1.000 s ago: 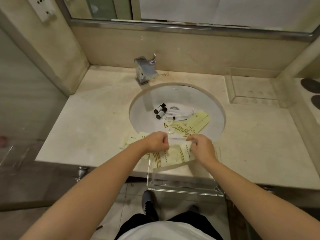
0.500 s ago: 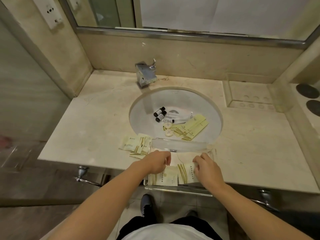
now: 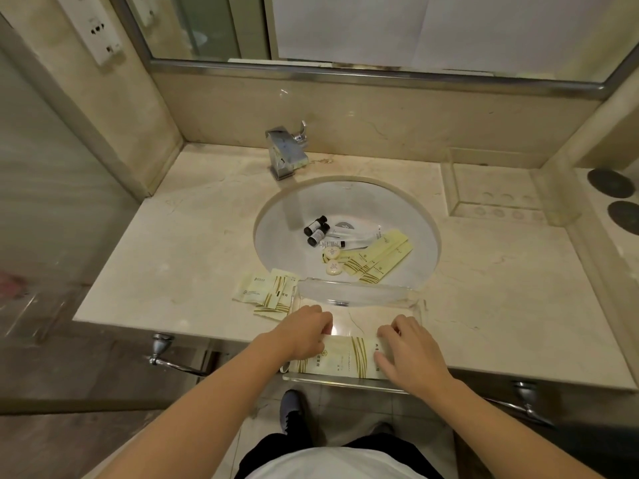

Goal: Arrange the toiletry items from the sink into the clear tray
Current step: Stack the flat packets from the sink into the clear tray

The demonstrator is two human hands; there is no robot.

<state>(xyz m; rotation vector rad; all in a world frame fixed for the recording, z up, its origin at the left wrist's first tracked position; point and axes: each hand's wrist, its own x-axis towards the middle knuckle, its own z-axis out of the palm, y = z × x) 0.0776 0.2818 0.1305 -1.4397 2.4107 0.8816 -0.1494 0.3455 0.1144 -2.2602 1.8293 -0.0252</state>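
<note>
A clear tray (image 3: 352, 293) sits on the counter's front edge, just before the sink (image 3: 276, 219). Cream packets (image 3: 340, 359) with gold stripes lie at its near end. My left hand (image 3: 304, 331) has its fingers curled on the packets' left end. My right hand (image 3: 406, 347) presses on their right end with fingers bent over them. In the basin lie two small dark bottles (image 3: 316, 229), a clear tube (image 3: 352, 236), two round soaps (image 3: 332, 261) and several long cream packets (image 3: 377, 259). More packets (image 3: 268, 295) lie on the counter left of the tray.
A chrome tap (image 3: 285, 152) stands behind the basin. A second clear tray (image 3: 498, 188) sits at the back right, near two dark discs (image 3: 619, 198). A mirror runs along the back wall. Chrome rail brackets (image 3: 162, 350) stick out below the counter.
The tray, tilted off the counter edge a second ago, now lies flat. Both hands have come down and nearer with the packets, setting them at its near end.
</note>
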